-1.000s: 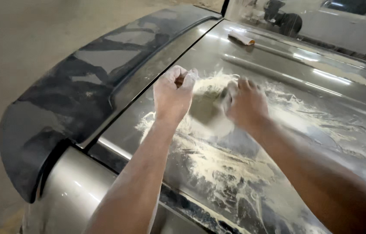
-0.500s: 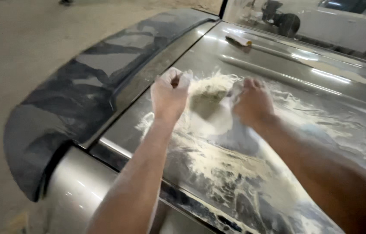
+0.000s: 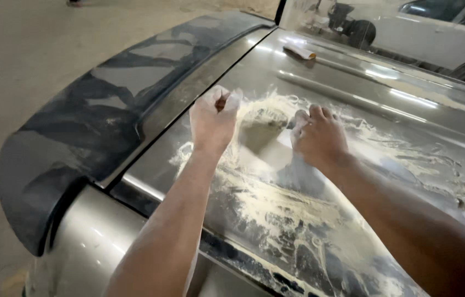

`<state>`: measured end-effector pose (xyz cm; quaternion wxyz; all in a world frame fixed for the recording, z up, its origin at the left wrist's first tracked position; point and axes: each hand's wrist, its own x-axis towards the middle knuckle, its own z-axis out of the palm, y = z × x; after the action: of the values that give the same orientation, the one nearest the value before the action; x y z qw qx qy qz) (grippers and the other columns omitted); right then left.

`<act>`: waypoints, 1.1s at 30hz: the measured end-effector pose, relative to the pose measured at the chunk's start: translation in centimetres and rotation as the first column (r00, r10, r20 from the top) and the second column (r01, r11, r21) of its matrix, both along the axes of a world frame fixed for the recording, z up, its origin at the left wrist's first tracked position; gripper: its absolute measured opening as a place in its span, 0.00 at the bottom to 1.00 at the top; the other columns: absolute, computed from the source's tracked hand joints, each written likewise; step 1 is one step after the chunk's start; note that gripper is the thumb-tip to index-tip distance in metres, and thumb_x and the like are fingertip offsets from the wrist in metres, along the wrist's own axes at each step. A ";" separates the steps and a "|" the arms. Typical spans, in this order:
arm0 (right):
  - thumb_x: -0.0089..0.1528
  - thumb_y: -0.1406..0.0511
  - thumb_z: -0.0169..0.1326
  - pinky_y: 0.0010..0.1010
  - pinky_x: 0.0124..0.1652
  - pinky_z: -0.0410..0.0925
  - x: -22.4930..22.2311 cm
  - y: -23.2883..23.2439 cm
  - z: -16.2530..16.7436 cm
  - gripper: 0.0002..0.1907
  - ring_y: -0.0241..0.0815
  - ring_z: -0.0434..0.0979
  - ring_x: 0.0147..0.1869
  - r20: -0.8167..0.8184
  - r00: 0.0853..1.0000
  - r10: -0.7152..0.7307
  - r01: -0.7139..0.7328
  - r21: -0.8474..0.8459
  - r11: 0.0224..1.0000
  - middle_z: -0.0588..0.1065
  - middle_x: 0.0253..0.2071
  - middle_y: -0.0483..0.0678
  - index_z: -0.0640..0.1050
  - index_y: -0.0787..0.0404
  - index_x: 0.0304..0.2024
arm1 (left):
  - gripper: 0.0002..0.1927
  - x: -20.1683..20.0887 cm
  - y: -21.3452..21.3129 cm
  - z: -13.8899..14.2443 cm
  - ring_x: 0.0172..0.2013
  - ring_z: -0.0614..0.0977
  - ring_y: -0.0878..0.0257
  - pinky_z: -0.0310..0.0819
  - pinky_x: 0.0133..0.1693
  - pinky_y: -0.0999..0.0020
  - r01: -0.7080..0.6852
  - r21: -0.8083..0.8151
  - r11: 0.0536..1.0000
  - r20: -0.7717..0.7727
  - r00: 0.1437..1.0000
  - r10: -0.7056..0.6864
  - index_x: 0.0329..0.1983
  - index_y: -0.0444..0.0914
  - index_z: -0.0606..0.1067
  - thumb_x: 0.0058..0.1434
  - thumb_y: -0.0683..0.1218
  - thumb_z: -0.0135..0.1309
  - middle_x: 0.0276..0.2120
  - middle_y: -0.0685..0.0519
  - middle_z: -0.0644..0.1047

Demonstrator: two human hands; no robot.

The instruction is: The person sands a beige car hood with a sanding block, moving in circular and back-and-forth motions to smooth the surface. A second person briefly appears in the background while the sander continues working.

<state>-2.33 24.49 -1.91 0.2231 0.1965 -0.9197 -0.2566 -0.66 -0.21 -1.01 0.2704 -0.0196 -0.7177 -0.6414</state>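
Car roof (image 3: 386,104): grey-brown metal, glossy, with raised ribs running along its length; it carries everything here. At its rear edge sits a dark spoiler (image 3: 106,126), matte, with scuffed patches.

Across the roof's rear half we see a pale cream residue (image 3: 276,220), streaked and smeared, thick near the rear edge and thinning toward the right side. It looks like wet sanding slurry or filler dust; we cannot tell which.

Within it lies a rubbed patch (image 3: 263,132), duller and roughly oval, directly between our two hands. From the left hand (image 3: 213,121) it lies to the right, from the right hand (image 3: 320,137) to the left; both are just beside it and about equally near.

Left fingers: curled shut, pinching a small brownish piece (image 3: 220,102) against the thumb; what it is, we cannot tell. Right fingers: bent and pressed together, tips down on the roof; whether they cover anything is hidden.

Far up the roof, well apart from the hands, rests a small tan block (image 3: 299,51), long axis slanting across the ribs.
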 end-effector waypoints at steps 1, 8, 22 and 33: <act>0.66 0.59 0.48 0.44 0.57 0.70 0.8 0.0 -0.4 0.15 0.55 0.72 0.61 0.028 1.000 -0.011 0.013 -0.057 0.998 0.71 0.53 0.53 0.74 0.59 0.50 | 0.14 0.0 0.0 0.0 0.22 0.72 0.68 0.67 0.27 0.68 0.019 0.004 1.000 0.027 0.999 -0.019 0.25 0.40 0.76 0.65 0.49 0.59 0.20 0.57 0.76; 0.69 0.58 0.41 0.40 0.55 0.73 7.1 -0.6 -0.5 0.16 0.44 0.73 0.53 0.521 0.814 -0.257 0.374 -0.132 0.918 0.73 0.49 0.51 0.77 0.48 0.54 | 0.15 -0.3 0.7 -0.1 0.21 0.72 0.67 0.67 0.28 0.67 0.020 -0.060 0.998 0.026 1.000 -0.018 0.23 0.39 0.75 0.63 0.50 0.60 0.19 0.55 0.75; 0.67 0.58 0.37 0.47 0.57 0.67 7.5 -2.7 -1.2 0.21 0.51 0.70 0.59 0.279 0.960 -0.009 0.059 -0.169 0.984 0.69 0.54 0.57 0.72 0.59 0.57 | 0.16 0.5 0.7 1.0 0.21 0.71 0.68 0.67 0.26 0.67 0.067 0.000 0.998 0.006 0.998 -0.067 0.24 0.37 0.75 0.64 0.50 0.60 0.19 0.55 0.76; 0.56 0.58 0.50 0.43 0.57 0.67 -3.2 -5.8 1.8 0.34 0.53 0.69 0.64 0.044 0.987 -0.152 0.155 -0.089 0.984 0.69 0.59 0.56 0.68 0.58 0.66 | 0.15 -0.3 -0.1 0.7 0.22 0.70 0.69 0.66 0.27 0.69 0.058 0.089 0.994 -0.071 0.996 -0.052 0.25 0.36 0.75 0.65 0.48 0.59 0.19 0.54 0.74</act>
<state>-5.53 18.67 -0.12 0.1944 0.1193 -0.9469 -0.2268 -0.94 -0.28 -0.26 0.2776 -0.0490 -0.6774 -0.6794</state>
